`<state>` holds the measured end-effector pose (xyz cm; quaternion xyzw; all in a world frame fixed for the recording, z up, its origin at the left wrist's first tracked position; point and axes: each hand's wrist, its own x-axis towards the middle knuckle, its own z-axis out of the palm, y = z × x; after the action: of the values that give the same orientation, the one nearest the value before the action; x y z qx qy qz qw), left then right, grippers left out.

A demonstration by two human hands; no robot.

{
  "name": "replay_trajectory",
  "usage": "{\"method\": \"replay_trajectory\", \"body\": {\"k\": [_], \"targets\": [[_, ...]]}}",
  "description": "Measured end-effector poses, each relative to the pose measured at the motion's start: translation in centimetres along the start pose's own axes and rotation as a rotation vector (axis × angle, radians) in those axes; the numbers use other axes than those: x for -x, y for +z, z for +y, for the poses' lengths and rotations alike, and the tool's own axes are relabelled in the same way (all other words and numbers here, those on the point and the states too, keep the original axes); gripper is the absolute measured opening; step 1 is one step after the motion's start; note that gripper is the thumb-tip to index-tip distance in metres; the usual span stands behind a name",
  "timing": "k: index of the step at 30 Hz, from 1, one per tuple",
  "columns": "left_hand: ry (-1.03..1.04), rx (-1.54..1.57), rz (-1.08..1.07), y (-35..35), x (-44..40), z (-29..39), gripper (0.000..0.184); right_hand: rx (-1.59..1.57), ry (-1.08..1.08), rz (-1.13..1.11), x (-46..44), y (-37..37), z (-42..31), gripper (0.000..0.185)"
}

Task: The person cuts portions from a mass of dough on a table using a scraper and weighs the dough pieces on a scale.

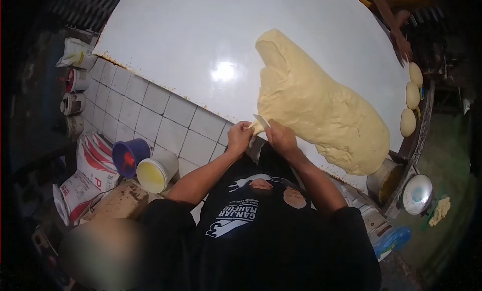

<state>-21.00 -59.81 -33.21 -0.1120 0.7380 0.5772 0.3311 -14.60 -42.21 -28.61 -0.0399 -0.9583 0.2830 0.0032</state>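
Glossy white surface (175, 39), rust-brown spots (150, 79) along its left edge, bright light glare (224, 71) on top. Square white tiles (165, 98), dark grout, just beside it; can't tell floor or wall. Dark ribbed panel (83, 9) upper left. Greenish-grey floor (447, 165) at right, dim. Room edges mostly dark.

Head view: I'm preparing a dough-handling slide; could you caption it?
Left hand pinching dough, right hand holding a blade, at the edge of a large dough mass on a white tabletop.
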Motion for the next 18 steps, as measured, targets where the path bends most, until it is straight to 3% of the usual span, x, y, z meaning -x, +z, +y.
{"method": "replay_trajectory", "body": {"k": [4, 6, 7, 8, 9, 10, 11, 13, 18], "targets": [[0.115, -0.157, -0.003, -2.4, -1.3, -0.3, 0.02, -0.058, 0.016, 0.07, -1.8, 3.5, -0.1, 0.021], [0.301, -0.188, -0.018, -4.6, -2.2, -0.9, 0.021, -0.203, 0.16, -0.101, -1.6, 4.9, 2.6, 0.04], [0.36, -0.125, 0.014, -6.1, -3.2, -1.6, 0.022, -0.297, 0.4, -0.327, -1.9, 3.9, 2.5, 0.057], [0.409, -0.137, 0.028, -7.2, -1.7, 2.4, 0.024, -0.37, 0.444, -0.386, -1.1, 4.0, 3.1, 0.071], [0.462, -0.347, 0.064, -8.1, -1.8, 6.1, 0.026, -0.291, 0.397, -0.201, 0.5, 1.8, 1.9, 0.078], [0.548, -0.343, 0.039, -7.8, -1.6, 10.1, 0.027, -0.224, 0.38, -0.135, 1.9, -0.2, 1.8, 0.083], [0.622, -0.406, -0.015, -5.4, -0.3, 15.1, 0.03, -0.311, 0.5, -0.183, 3.4, -1.9, 2.2, 0.074], [0.933, -0.455, -0.121, -0.2, -2.7, 18.5, 0.035, -0.496, 0.505, -0.023, 6.7, -2.9, 4.8, 0.067], [1.391, -0.428, -0.623, 24.3, 5.5, 29.7, 0.046, -0.629, 0.615, 0.268, 16.0, -9.8, 9.6, 0.055]]}}
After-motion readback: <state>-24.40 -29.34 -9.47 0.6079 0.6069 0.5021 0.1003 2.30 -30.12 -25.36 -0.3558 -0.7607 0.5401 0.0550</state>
